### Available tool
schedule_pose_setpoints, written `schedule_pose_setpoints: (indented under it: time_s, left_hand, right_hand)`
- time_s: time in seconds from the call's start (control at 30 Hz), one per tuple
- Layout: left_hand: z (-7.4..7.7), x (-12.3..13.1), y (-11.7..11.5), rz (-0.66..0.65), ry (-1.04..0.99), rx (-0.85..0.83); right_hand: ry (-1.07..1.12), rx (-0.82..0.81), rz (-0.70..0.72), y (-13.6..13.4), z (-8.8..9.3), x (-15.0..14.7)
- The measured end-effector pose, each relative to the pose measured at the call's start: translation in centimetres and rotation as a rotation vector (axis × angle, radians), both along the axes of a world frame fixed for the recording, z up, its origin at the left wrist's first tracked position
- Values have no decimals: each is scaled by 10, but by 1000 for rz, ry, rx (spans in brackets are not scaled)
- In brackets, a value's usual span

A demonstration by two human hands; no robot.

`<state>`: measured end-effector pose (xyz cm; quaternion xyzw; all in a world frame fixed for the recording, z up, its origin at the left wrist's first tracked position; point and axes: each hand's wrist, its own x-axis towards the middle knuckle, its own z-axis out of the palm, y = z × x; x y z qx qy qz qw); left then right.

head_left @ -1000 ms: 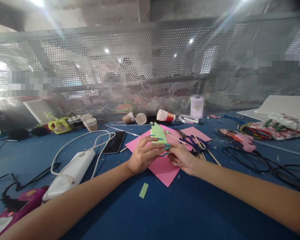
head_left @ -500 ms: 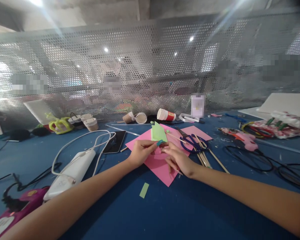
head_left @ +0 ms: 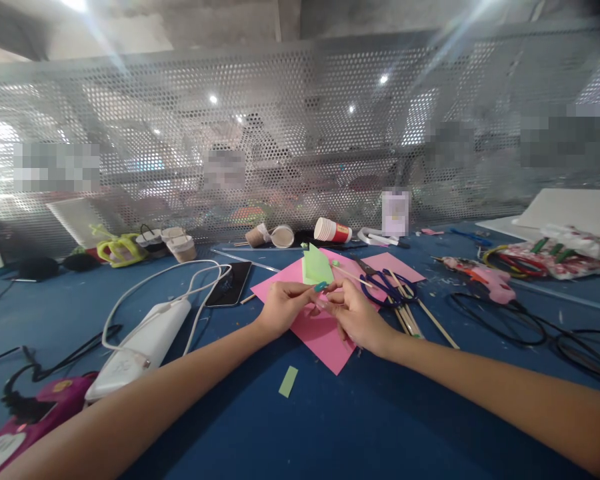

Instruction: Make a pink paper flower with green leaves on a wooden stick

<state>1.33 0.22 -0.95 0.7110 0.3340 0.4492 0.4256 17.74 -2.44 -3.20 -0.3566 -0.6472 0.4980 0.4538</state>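
Note:
Over the pink paper sheets [head_left: 325, 340], my left hand [head_left: 284, 309] and my right hand [head_left: 363, 319] meet fingertip to fingertip. Both are closed in a pinch around what looks like a small piece of pink paper, mostly hidden by the fingers. A teal nail shows on the left thumb. Just beyond the fingertips lies a folded light green paper [head_left: 317, 267]. Dark-handled scissors [head_left: 390, 288] rest right of my right hand, on wooden sticks [head_left: 411, 313]. A small green paper strip [head_left: 289, 382] lies on the blue table in front of me.
At left are a white power strip [head_left: 140, 343] with a cable, a phone [head_left: 230, 283] and a magenta device [head_left: 45, 413]. Stacked paper cups [head_left: 333, 230] lie at the back. A pink glue gun [head_left: 493, 280] with black cord [head_left: 520, 340] is at right, before a perforated metal screen [head_left: 300, 133].
My right hand's fingers have curled in and moved up slightly, closer to my left fingertips. My left hand stays nearly in place. The things on the table have not moved.

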Motion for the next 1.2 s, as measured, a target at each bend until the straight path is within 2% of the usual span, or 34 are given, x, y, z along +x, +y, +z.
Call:
schedule_pose_setpoints:
  time_s: [0.13, 0.27, 0.37, 0.53, 0.63, 0.7, 0.87, 1.1, 1.2]
  left_hand:
    - [-3, 4, -2, -60, -76, -160]
    - [-6, 6, 2, -94, -98, -274]
    - [-9, 6, 3, -54, -100, -219]
    - [-13, 7, 1, -57, 38, -78]
    - [-15, 8, 3, -66, -64, -115]
    - [-15, 8, 5, -120, -116, -167]
    - [-11, 6, 3, -191, -97, -263]
    - [-11, 1, 3, -326, -241, -304]
    - [-13, 2, 3, -349, -247, -236]
  right_hand:
    - [26, 55, -1, 1, -1, 1]
    - [87, 6, 32, 2, 0, 1]
    - [113, -56, 46, 1, 1, 0]
    - [199, -98, 5, -1, 4, 0]
    - [243, -89, 8, -1, 6, 0]
    - [244, -117, 31, -1, 7, 1]
    - [249, -196, 60, 2, 3, 3]
    - [417, -276, 113, 19, -2, 12]
    - [462, -333, 84, 23, -1, 14]
